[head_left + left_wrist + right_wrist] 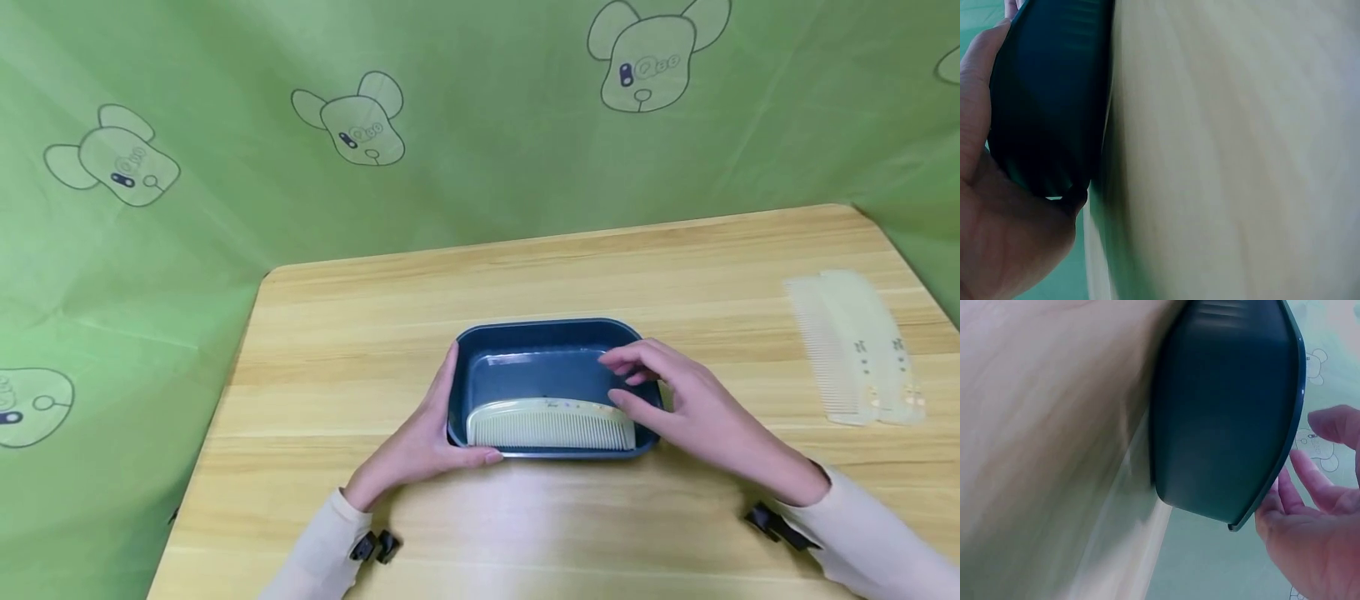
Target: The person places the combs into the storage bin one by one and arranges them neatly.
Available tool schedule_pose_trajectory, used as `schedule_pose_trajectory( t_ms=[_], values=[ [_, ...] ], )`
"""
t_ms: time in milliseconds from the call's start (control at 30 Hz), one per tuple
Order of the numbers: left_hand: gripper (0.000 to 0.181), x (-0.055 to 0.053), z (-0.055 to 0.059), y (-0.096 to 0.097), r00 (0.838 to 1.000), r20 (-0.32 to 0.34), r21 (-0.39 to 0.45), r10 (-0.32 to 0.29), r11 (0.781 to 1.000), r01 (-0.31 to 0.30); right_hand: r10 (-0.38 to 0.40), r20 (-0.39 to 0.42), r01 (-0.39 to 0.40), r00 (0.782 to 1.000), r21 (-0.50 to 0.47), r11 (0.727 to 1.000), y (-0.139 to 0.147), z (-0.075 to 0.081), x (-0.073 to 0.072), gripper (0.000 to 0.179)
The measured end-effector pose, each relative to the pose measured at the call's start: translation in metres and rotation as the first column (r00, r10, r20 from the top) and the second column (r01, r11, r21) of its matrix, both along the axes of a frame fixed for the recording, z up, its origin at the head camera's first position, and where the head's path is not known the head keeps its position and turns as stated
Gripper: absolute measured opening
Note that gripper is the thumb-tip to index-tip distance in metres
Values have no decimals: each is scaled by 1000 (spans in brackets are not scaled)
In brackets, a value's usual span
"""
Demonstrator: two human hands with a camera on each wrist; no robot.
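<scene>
A dark blue rectangular tray (551,333) with rounded corners sits on the table. Inside it, along the near wall, lies a pale green comb (551,423), its teeth toward the near side and small coloured marks on its spine. My left hand (431,437) grips the tray's left end, thumb along the near rim and fingers along the left side. Over the right rim is my right hand (675,396), fingers loosely bent above the tray's inside near the comb's right end, nothing between them. From the right wrist view, the hand (1316,519) appears beside the tray's rim.
Two pale, translucent combs (858,350) lie overlapping at the right of the wooden table (337,350). A green curtain (487,183) with printed bear heads hangs behind and to the sides of the table.
</scene>
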State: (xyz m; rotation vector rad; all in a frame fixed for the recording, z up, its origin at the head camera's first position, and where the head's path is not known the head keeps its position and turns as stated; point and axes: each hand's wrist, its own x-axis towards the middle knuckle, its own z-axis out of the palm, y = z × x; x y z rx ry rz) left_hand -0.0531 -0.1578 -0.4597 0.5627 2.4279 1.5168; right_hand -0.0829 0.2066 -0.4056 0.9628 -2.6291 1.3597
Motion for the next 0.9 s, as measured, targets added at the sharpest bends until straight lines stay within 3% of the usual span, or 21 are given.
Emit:
schedule_pose_trajectory(
  t_ms=[167, 467, 900],
  values=[
    [148, -1, 1, 1, 1000, 7, -3, -3, 1000, 3, -64, 16, 64, 998, -16, 998, 4, 6, 2, 45],
    [150, 0, 2, 0, 1000, 3, -20, -1, 1000, 1, -148, 76, 157, 986, -136, 978, 13, 7, 4, 42],
    [150, 0, 1, -1, 1000, -6, -3, -8, 1000, 8, -285, 83, 294, 955, -121, 948, 38, -4, 4, 45]
  ],
)
